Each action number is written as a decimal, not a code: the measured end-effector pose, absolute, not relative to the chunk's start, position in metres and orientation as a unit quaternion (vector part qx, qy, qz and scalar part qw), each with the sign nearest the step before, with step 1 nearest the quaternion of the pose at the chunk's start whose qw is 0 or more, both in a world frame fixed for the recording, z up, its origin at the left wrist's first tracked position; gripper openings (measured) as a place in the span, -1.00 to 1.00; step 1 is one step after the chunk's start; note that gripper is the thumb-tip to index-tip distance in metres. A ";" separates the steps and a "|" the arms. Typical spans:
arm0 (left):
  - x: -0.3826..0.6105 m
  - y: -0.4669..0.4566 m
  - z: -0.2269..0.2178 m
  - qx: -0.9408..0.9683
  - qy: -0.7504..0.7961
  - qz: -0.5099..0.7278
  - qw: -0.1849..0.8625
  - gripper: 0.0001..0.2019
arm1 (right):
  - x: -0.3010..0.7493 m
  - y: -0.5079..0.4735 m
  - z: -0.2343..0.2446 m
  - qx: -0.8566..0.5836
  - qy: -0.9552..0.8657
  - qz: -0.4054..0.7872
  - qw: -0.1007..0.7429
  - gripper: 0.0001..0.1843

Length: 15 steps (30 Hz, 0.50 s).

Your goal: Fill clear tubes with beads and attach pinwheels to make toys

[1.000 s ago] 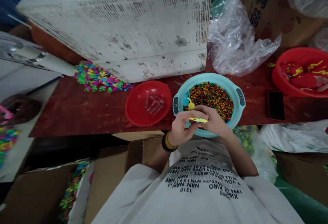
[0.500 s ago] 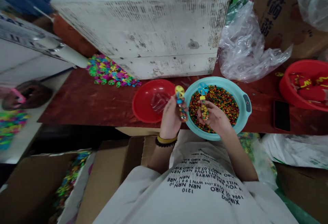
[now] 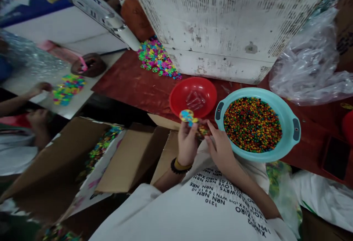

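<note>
My left hand [image 3: 188,141] is closed around a pair of small clear candy tubes [image 3: 203,130] filled with colourful candy balls. Their blue and yellow toy fan tops [image 3: 187,117] stick out past my thumb, overlapping each other. My right hand [image 3: 222,146] has its fingers stretched out and apart at the lower ends of the tubes; whether the fingertips touch them I cannot tell. Just beyond my hands sits a red bowl [image 3: 176,103] with several empty clear tubes [image 3: 195,100]. To the right, a light blue basin [image 3: 288,143] holds many small round candies [image 3: 252,123].
A big white carton [image 3: 220,31] stands behind the bowls, beside a pile of coloured fan wheels [image 3: 157,59]. Open cardboard boxes [image 3: 129,160] are below at left. Clear plastic bags [image 3: 306,57] and a dark phone [image 3: 336,156] lie at right. A co-worker's hands [image 3: 40,101] are at far left.
My right hand has moved left from over the candy basin to my left hand. Its tube is now with the other one in my left hand. The view has swung left.
</note>
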State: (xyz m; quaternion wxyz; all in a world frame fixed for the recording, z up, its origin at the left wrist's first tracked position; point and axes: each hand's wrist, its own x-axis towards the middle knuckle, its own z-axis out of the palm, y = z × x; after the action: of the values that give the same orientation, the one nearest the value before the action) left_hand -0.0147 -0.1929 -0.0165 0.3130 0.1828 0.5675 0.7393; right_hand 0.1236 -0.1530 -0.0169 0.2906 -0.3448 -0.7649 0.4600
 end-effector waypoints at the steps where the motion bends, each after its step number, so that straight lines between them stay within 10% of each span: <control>1: -0.034 -0.205 -0.023 0.178 0.609 0.737 0.232 -0.55 | 0.128 -0.157 -0.013 -0.331 -0.783 0.448 0.277 -0.40; 5: -0.129 -0.266 -0.066 0.098 0.818 0.552 -0.125 -0.59 | 0.171 -0.160 0.000 -0.255 -0.819 0.437 0.269 -0.59; 9: -0.188 -0.327 -0.120 -0.010 0.946 0.320 -0.056 -0.55 | 0.233 -0.152 -0.003 -0.284 -0.820 0.408 0.283 -0.72; 15: -0.209 -0.325 -0.156 0.005 0.932 0.363 0.016 -0.41 | 0.296 -0.159 -0.019 -0.421 -0.765 0.382 0.304 -0.72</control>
State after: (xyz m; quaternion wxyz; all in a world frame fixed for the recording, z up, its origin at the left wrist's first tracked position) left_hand -0.2087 -0.3253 -0.1564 0.0160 0.0053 0.9318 0.3625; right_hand 0.2956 -0.1589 -0.0190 0.3040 -0.4206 -0.7647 0.3821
